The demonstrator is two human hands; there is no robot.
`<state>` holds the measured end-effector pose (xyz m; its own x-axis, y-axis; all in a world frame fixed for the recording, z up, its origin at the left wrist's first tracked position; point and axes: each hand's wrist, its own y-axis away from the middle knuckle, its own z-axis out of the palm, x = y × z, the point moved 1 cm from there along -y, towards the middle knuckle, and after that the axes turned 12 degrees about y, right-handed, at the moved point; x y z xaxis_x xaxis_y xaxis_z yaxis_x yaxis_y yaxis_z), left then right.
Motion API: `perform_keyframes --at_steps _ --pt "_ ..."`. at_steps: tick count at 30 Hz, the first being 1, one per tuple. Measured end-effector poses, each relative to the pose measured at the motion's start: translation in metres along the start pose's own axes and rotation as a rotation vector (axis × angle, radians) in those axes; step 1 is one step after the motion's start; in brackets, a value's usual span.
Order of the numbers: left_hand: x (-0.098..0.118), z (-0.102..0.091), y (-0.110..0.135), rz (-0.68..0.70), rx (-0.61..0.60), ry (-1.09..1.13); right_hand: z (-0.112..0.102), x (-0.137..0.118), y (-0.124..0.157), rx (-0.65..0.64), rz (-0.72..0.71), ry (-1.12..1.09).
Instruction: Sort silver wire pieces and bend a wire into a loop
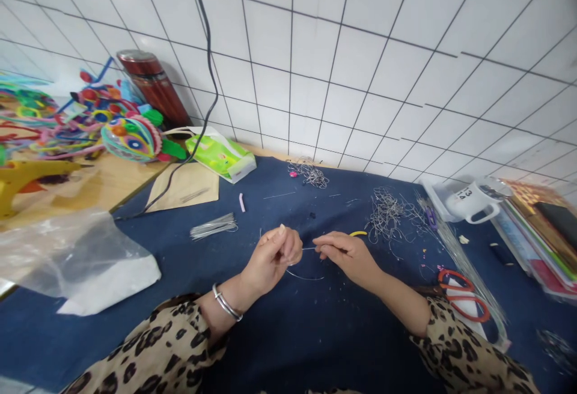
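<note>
Over the middle of the blue cloth, my left hand (276, 251) is closed in a pinch on a thin silvery wire (308, 248). The wire spans the small gap to my right hand (346, 254), whose thumb and fingers are pressed together on its other end. A curved length of the wire hangs below my left hand. Just beyond my right hand a yellow curved handle (359, 233) shows; the rest of that tool is hidden. A bundle of straight wires (213, 226) lies to the left, and a tangle of bent wires (387, 214) to the right.
Red-handled scissors (464, 310) lie at right by long wires (464, 262), a white mug (474, 202) and stacked books (541, 232). Leftward are a plastic bag (81, 256), a green packet (220, 152), a red flask (153, 87) and a yellow glue gun (27, 181). A black cable (210, 51) hangs down the tiled wall.
</note>
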<state>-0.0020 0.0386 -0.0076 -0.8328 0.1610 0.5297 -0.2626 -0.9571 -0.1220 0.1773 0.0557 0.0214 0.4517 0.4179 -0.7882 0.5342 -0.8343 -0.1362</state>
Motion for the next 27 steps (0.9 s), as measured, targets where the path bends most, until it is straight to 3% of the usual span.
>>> perform_keyframes --at_steps 6,10,14,17,23,27 --pt "0.001 0.001 -0.002 -0.073 0.077 0.16 0.011 0.0 -0.005 -0.011 0.013 -0.24" --pt "0.002 0.004 -0.005 -0.073 0.094 0.152 0.018 0.008 -0.006 0.096 0.096 -0.362" --pt "0.004 0.007 -0.006 -0.067 0.072 0.075 0.019 0.019 -0.007 0.225 0.27 -0.553" --pt "0.005 0.006 -0.005 -0.074 0.038 0.016 0.018 0.025 -0.006 0.252 0.366 -0.711" --pt "0.011 0.0 -0.005 0.01 -0.05 -0.239 0.013 0.027 -0.003 0.286 0.397 -0.778" --pt "0.015 0.0 -0.006 0.021 -0.027 -0.391 0.009 0.025 -0.001 0.29 0.388 -0.733"
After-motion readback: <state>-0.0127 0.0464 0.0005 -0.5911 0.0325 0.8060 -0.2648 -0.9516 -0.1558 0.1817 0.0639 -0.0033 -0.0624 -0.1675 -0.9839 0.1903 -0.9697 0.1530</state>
